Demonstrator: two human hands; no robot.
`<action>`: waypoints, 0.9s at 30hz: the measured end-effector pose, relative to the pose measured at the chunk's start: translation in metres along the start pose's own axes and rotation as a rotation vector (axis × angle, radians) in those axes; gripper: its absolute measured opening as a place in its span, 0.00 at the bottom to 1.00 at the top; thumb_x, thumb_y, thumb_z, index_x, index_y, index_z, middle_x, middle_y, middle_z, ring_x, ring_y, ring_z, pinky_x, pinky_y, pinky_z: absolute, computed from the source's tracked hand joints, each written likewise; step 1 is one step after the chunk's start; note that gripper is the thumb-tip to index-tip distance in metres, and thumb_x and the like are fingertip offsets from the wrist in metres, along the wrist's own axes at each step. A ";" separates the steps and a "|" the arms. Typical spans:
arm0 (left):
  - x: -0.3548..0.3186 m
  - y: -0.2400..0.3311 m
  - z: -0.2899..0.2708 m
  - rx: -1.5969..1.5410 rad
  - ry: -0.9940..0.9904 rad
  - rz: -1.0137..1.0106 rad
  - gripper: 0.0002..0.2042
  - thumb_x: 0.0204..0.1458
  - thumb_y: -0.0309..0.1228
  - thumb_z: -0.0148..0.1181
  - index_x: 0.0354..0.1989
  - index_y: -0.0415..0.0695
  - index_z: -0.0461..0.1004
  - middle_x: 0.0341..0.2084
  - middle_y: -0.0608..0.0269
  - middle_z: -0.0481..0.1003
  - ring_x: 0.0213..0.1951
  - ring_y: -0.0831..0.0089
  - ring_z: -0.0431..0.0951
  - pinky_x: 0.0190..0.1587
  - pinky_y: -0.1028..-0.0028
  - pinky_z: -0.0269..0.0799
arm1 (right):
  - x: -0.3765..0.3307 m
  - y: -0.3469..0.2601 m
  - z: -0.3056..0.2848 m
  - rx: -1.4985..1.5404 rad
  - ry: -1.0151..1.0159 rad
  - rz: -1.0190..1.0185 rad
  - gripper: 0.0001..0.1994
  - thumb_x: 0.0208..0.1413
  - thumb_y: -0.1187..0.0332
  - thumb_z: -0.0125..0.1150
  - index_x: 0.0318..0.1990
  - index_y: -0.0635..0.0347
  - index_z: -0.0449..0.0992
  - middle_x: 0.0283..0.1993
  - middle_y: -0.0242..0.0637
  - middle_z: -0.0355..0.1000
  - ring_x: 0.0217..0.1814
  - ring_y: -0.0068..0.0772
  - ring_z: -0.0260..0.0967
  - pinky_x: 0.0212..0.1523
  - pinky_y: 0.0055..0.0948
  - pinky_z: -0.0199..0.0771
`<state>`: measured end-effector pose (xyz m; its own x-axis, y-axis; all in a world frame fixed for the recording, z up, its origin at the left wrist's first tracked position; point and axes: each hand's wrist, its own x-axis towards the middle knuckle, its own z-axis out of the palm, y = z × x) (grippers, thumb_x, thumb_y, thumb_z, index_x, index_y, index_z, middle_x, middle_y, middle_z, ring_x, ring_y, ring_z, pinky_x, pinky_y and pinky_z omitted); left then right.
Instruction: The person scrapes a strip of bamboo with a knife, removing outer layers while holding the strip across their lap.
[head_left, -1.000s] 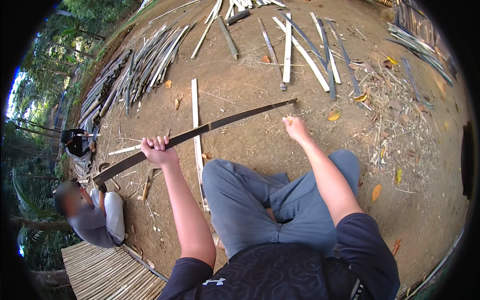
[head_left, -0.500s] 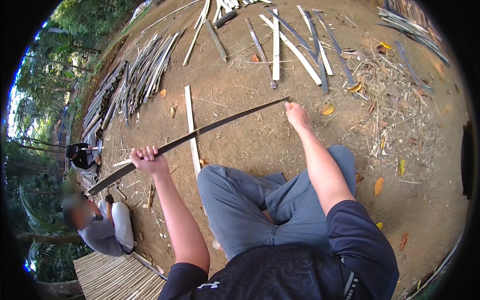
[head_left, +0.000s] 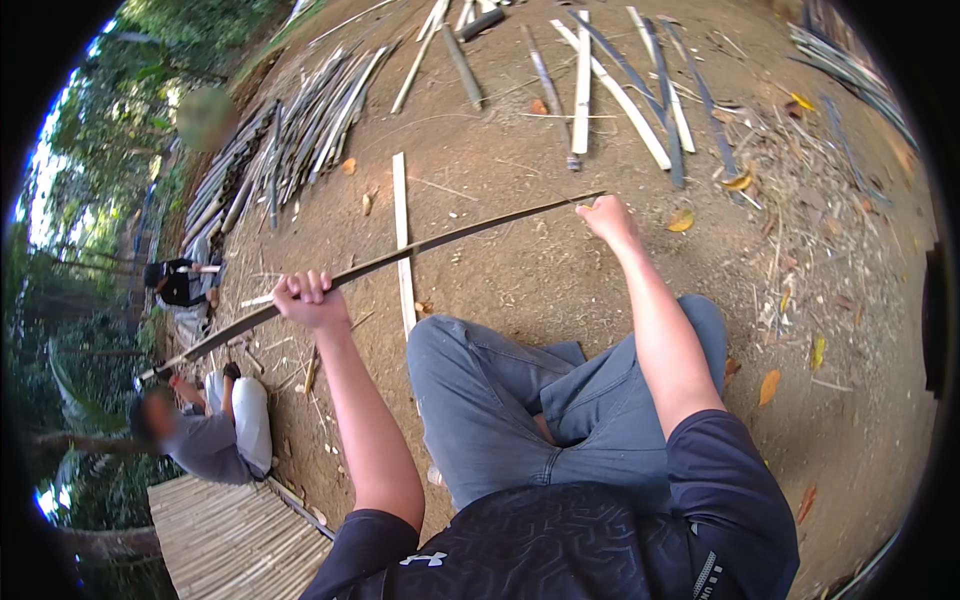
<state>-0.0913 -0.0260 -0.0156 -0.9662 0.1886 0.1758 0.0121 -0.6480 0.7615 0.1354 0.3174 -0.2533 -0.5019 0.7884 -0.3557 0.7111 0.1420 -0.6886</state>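
Observation:
A long, dark, split bamboo strip [head_left: 460, 237] is held across in front of me, slanting from the lower left to the upper right and bowed slightly. My left hand [head_left: 312, 300] is closed round it in its left half. Near its far right tip, my right hand [head_left: 610, 220] is closed on the strip, with thumb and fingers pressed together. The strip's left end reaches close to a seated person [head_left: 215, 437]. Beneath it on the dirt lies a pale bamboo slat [head_left: 402, 200], which the strip crosses from above. My bent legs [head_left: 500, 410] are below both hands.
Several pale and dark slats [head_left: 583, 90] lie on the ground ahead. A pile of bamboo poles [head_left: 300, 120] is at the far left. Another person [head_left: 182, 283] sits farther off at left. A slatted bamboo mat [head_left: 230, 530] lies lower left. Dry leaves [head_left: 680, 220] dot the dirt.
The strip has turned in my hands, showing a narrower side, and its left end has shifted farther left. Both hands keep hold of it. The whole view has shifted slightly.

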 end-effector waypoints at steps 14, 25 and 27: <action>-0.011 0.006 -0.018 -0.023 0.000 -0.019 0.15 0.54 0.38 0.46 0.15 0.52 0.57 0.06 0.73 0.51 0.09 0.76 0.52 0.19 0.68 0.58 | 0.066 0.100 0.039 -0.025 0.055 -0.089 0.26 0.58 0.45 0.59 0.27 0.66 0.74 0.22 0.43 0.75 0.26 0.40 0.73 0.35 0.39 0.70; -0.022 -0.001 -0.052 -0.090 0.053 -0.027 0.15 0.55 0.37 0.47 0.16 0.48 0.59 0.06 0.70 0.53 0.09 0.75 0.54 0.19 0.67 0.60 | 0.007 0.122 0.028 0.155 0.079 0.007 0.24 0.61 0.46 0.58 0.28 0.61 0.71 0.19 0.34 0.69 0.15 0.26 0.60 0.19 0.30 0.58; -0.023 -0.005 -0.033 -0.138 0.111 -0.048 0.16 0.56 0.36 0.49 0.17 0.48 0.59 0.06 0.69 0.53 0.09 0.75 0.54 0.18 0.67 0.60 | 0.002 0.127 0.011 0.195 0.185 -0.057 0.23 0.62 0.46 0.57 0.30 0.60 0.70 0.21 0.32 0.68 0.13 0.24 0.56 0.15 0.29 0.55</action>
<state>-0.0775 -0.0515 -0.0436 -0.9874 0.1440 0.0651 -0.0631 -0.7368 0.6732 0.2192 0.3306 -0.3487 -0.4271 0.8809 -0.2040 0.5675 0.0855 -0.8189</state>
